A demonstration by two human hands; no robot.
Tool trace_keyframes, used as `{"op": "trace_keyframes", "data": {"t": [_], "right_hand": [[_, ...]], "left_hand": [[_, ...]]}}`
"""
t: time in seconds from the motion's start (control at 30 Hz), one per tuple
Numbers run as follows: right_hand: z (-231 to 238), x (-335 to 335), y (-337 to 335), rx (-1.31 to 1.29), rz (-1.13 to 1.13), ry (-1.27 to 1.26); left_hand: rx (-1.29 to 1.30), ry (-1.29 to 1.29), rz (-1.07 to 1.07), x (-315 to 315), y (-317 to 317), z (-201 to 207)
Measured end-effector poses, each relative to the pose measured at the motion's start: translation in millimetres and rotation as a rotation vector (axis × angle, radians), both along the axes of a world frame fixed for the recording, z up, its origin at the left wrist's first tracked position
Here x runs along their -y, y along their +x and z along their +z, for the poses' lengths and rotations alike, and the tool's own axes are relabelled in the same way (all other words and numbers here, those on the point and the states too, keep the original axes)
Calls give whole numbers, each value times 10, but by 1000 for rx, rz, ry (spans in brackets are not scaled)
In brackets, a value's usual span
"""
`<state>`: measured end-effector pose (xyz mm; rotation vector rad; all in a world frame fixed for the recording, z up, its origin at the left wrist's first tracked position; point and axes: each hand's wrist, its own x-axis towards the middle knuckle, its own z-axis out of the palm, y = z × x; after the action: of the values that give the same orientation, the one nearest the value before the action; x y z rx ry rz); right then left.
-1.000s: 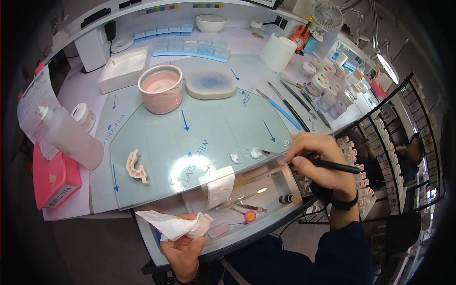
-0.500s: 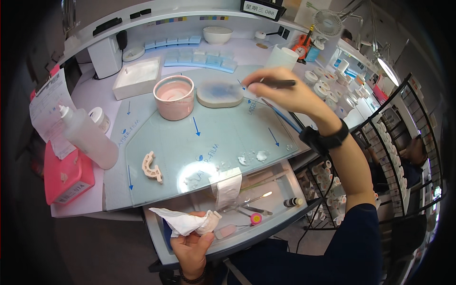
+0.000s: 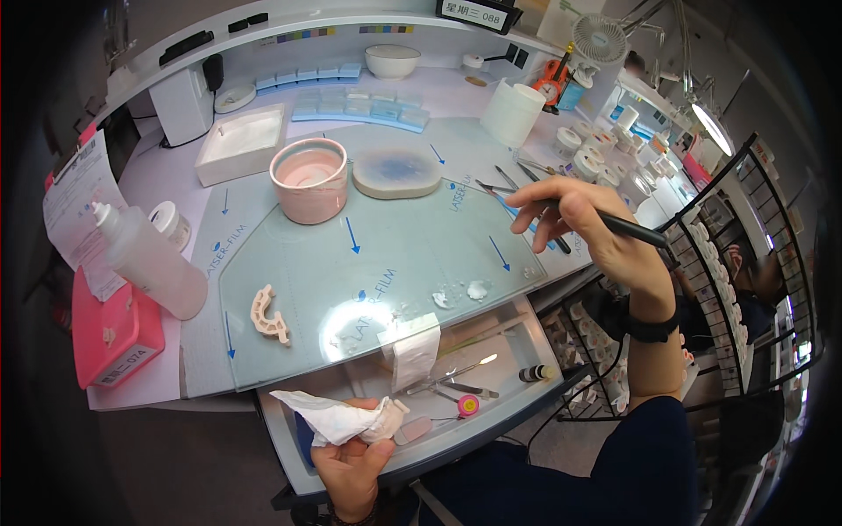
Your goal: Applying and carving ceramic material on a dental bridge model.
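Above the open drawer (image 3: 504, 419), a small pale model (image 3: 387, 419) was in the left hand (image 3: 351, 478), whose fingers were closed around it together with a white tissue (image 3: 326, 419). The right hand (image 3: 596, 228) was raised near the right side of the greenish board (image 3: 412, 237), its fingers grasping a dark handle (image 3: 636, 230); where the tip was, I could not tell. White lumps (image 3: 476, 290) lay near the board's front edge, a beige arch (image 3: 269, 317) farther left; behind, a pink pot (image 3: 307, 197) stood beside an oval pad (image 3: 397, 180).

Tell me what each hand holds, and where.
Left hand: white tissue and pale piece, thumb at their lower edge. Right hand: black tool, by its shaft.
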<state>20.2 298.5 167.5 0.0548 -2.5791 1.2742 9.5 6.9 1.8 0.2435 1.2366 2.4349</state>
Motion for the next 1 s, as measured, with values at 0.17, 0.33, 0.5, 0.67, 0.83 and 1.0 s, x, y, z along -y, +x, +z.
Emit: {"op": "trace_keyframes", "data": {"t": [0.17,0.33,0.5,0.67,0.83,1.0], "right_hand": [[-76,6,94,-25,-119,-95],[-180,119,325,67,-230,-63],[-429,241,515,-67,-180,-84],[-616,117,750,-148,-351,-216],[-557,-42,823,-332,-620,-173],[-356,-795,1033,-546,-982,59]], "left_hand": [[-21,-121,70,-59,15,35],[-13,-76,22,3,-5,-26],[-27,-164,-13,21,-14,36],[15,-178,-3,-26,7,36],[-23,-183,4,25,16,40],[-84,-242,1,-26,16,33]]}}
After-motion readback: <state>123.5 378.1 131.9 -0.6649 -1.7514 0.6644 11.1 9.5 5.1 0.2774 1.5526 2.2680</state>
